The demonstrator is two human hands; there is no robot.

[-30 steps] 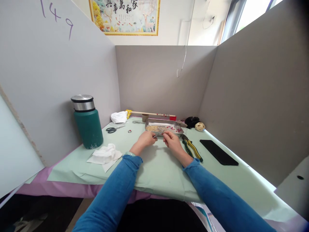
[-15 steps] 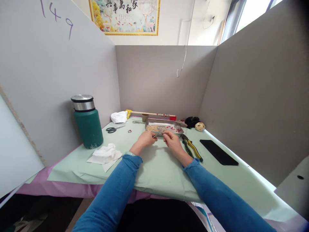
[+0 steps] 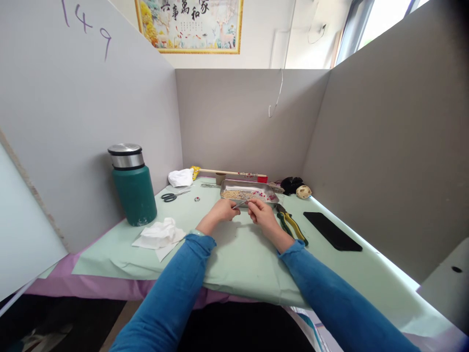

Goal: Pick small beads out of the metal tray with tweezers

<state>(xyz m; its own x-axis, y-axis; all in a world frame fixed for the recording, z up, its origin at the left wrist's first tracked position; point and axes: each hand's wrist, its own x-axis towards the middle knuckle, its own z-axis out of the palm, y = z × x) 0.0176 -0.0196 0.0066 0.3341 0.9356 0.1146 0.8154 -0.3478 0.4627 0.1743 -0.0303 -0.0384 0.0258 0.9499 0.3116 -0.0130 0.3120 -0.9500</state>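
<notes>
Over the near edge of a metal tray, my left hand is closed on a slim pointed metal tool, its tip towards the right. The tool's exact kind is too small to make out. Close by, my right hand pinches thumb and finger together at that tip. Whatever lies between those fingers is too tiny to name. Yellowish and red beads are spread in the tray, just beyond both hands.
Green-and-yellow pliers lie right of my right hand, beside a black flat slab. Leftwards are scissors, crumpled tissue and a green bottle. A stick lies behind the tray. Grey partitions enclose the table.
The slim metal tool and my left fingers have shifted very slightly. My right hand keeps its pinch almost in place. Everything else looks the same.
</notes>
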